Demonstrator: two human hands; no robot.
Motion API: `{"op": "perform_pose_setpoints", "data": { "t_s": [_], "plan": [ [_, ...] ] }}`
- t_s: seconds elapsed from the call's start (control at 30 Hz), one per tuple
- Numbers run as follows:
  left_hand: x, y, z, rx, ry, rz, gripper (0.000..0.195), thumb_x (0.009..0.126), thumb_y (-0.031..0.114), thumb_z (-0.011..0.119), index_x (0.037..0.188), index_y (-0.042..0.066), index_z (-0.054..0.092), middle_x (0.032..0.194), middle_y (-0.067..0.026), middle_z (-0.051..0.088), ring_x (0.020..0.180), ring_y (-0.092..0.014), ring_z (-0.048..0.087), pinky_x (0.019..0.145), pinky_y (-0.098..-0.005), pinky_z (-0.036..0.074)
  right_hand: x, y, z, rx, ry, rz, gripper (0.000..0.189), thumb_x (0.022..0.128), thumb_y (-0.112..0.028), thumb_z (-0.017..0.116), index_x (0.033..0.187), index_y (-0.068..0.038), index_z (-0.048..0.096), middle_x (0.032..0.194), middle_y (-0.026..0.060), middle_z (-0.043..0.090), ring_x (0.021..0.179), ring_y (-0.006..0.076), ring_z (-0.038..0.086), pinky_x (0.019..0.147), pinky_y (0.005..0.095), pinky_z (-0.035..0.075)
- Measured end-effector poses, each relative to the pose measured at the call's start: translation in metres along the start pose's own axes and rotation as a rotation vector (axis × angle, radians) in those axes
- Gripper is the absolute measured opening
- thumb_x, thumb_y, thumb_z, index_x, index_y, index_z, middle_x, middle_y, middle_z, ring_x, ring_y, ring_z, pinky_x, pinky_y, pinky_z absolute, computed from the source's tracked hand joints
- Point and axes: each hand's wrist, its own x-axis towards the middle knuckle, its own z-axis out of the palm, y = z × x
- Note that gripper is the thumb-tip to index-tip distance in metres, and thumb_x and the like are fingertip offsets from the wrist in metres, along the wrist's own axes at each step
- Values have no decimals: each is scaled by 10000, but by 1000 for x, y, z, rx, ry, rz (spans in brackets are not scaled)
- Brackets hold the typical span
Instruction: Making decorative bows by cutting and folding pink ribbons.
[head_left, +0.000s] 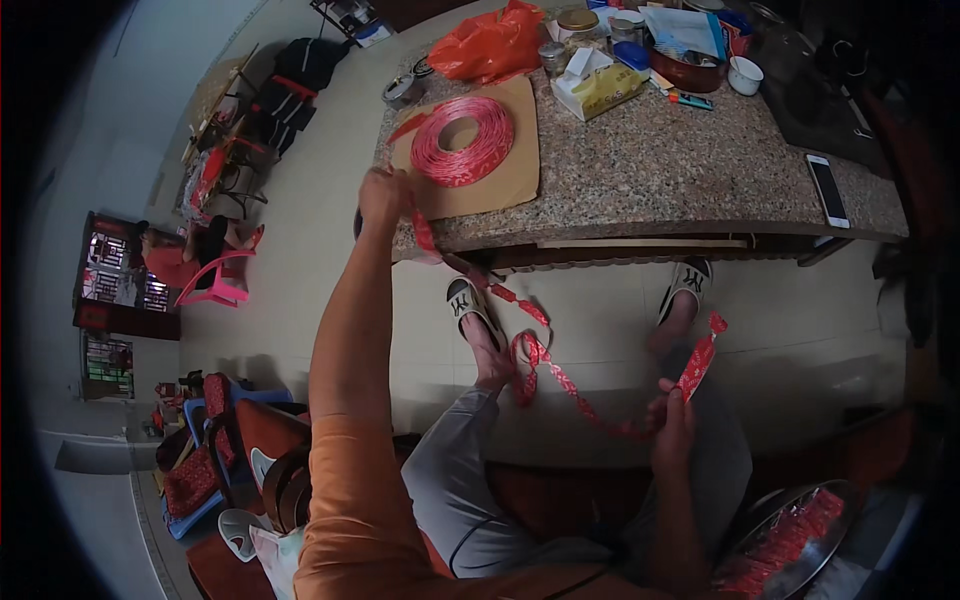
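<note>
A large coil of red and pink patterned packaging strip (487, 154) lies flat on a piece of cardboard (517, 176) on the granite table (645, 157). My left hand (386, 196) is closed on the strip at the cardboard's left edge. From there the loose strip (424, 232) drops over the table edge, twists and loops between my feet, then rises to my right hand (675, 420). That hand, in front of my right knee, pinches a flat red patterned end piece (699, 364) that points up and away. Its exact finger contacts are partly hidden.
At the table's back are a red plastic bag (491, 41), tissue pack (600, 86), jars (577, 22) and white cup (745, 75). A phone (827, 191) lies near the right edge. Red wrapped pieces fill a metal tray (844, 517) beside me. A person (169, 262) sits far left.
</note>
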Motion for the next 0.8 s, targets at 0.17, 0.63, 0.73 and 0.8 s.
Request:
{"op": "perform_pose_setpoints", "data": {
  "t_s": [0.17,0.63,0.73,0.8],
  "plan": [
    [-49,63,-114,-739,521,80,136,893,125,618,847,9,564,736,-80,625,646,-173,554,636,-284,477,-7,-8,7,20,-31,-9,402,1041,-367,443,1219,-33,579,800,8,578,666,81,485,636,219,405],
    [-291,27,-350,-927,896,327,50,941,44,514,991,52,516,791,-107,666,604,-139,612,544,-242,498,-120,-92,0,302,-392,-472,383,1074,-302,390,1275,-22,559,789,26,550,675,77,452,587,219,367],
    [-256,50,-342,-802,436,336,199,928,181,644,1021,21,570,775,-52,602,607,-126,558,552,-247,453,-177,-136,1,402,-557,-648,379,1077,-270,364,1294,-22,552,783,25,547,615,73,435,552,227,356],
    [-202,66,-287,-911,-175,306,641,835,148,734,1408,96,452,1332,-157,542,1121,-373,581,904,-395,545,-209,-167,6,652,-954,-704,388,1073,-274,368,1310,-20,543,767,16,536,550,72,411,530,226,356]
  ]
}}
